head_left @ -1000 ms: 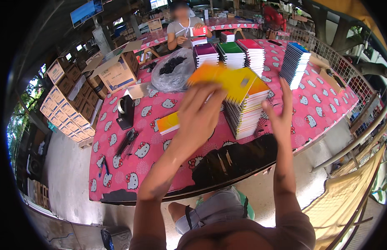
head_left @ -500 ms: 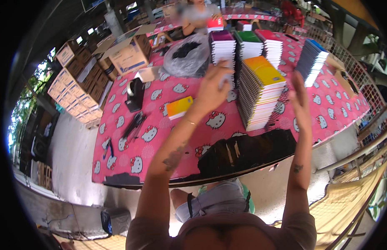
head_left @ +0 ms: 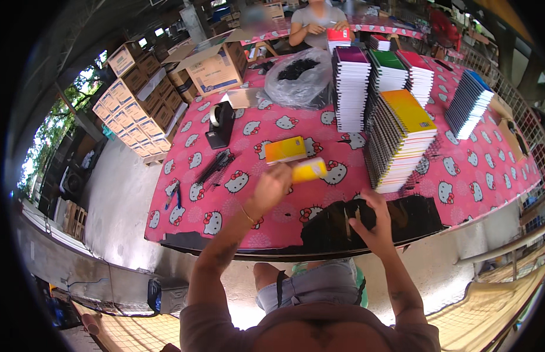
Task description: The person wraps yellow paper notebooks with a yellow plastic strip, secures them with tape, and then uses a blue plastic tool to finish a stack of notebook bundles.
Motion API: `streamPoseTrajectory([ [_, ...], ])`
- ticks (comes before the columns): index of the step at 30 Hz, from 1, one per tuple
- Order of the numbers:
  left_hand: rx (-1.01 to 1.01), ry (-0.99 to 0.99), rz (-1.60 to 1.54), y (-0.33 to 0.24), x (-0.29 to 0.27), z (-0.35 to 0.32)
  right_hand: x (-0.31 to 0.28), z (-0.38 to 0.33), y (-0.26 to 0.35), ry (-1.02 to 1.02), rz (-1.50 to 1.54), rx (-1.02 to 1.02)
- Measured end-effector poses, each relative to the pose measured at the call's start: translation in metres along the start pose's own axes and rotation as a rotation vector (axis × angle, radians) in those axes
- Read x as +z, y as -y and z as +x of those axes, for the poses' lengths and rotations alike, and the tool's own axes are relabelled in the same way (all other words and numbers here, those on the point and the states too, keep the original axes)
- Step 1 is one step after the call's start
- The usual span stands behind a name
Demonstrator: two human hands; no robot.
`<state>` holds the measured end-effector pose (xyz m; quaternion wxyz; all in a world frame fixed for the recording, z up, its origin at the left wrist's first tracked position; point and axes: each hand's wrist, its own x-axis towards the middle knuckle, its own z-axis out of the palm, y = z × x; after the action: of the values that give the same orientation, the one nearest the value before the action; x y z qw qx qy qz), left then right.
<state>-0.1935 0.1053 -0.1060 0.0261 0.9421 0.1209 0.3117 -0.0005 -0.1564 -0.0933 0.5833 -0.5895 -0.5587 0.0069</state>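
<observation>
My left hand point(head_left: 272, 189) is closed on one end of a small yellow notebook point(head_left: 309, 170), which is blurred and held low over the table. Just beyond it, a yellow-orange notebook point(head_left: 286, 150) lies flat on the pink cartoon-print cloth point(head_left: 237, 181). My right hand point(head_left: 375, 226) is empty with its fingers apart, above the dark torn patch point(head_left: 410, 218) at the near edge. To the right of both hands rises a tall stack of yellow spiral notebooks point(head_left: 401, 135), its coils facing left.
Behind stand purple point(head_left: 350, 88), green point(head_left: 389, 69) and red point(head_left: 416, 67) notebook stacks, with a blue stack point(head_left: 469, 105) to the right. A plastic bag point(head_left: 299, 82), tape dispenser point(head_left: 220, 126), black strips point(head_left: 214, 167) and pens point(head_left: 172, 196) lie leftward. Cartons point(head_left: 131, 117) are piled left. A person point(head_left: 319, 23) sits opposite.
My left hand has come back from near the stacks and now grips a yellow notebook. My right hand has drawn back from beside the yellow stack to the near edge. The view has shifted left.
</observation>
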Motion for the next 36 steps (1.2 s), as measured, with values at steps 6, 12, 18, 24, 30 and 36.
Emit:
streamPoseTrajectory([
  [6,0.044,-0.131,-0.287,-0.071,-0.002,-0.01,0.063,-0.025,-0.057,0.191,0.278,0.442],
  [12,-0.596,-0.249,0.485,0.143,-0.043,-0.081,0.075,-0.028,-0.059,0.264,0.477,0.464],
  [18,-0.607,-0.11,0.64,0.151,-0.007,-0.102,0.081,-0.018,-0.046,0.287,0.485,0.525],
  [24,-0.52,-0.279,0.478,0.1,-0.02,-0.097,0.085,-0.012,-0.038,0.347,0.588,0.511],
  [30,-0.863,-0.424,-0.84,-0.049,-0.005,-0.079,0.085,-0.014,-0.042,0.332,0.58,0.453],
  [36,-0.738,-0.378,-0.836,-0.087,-0.01,-0.073,0.083,-0.017,-0.053,0.382,0.531,0.499],
])
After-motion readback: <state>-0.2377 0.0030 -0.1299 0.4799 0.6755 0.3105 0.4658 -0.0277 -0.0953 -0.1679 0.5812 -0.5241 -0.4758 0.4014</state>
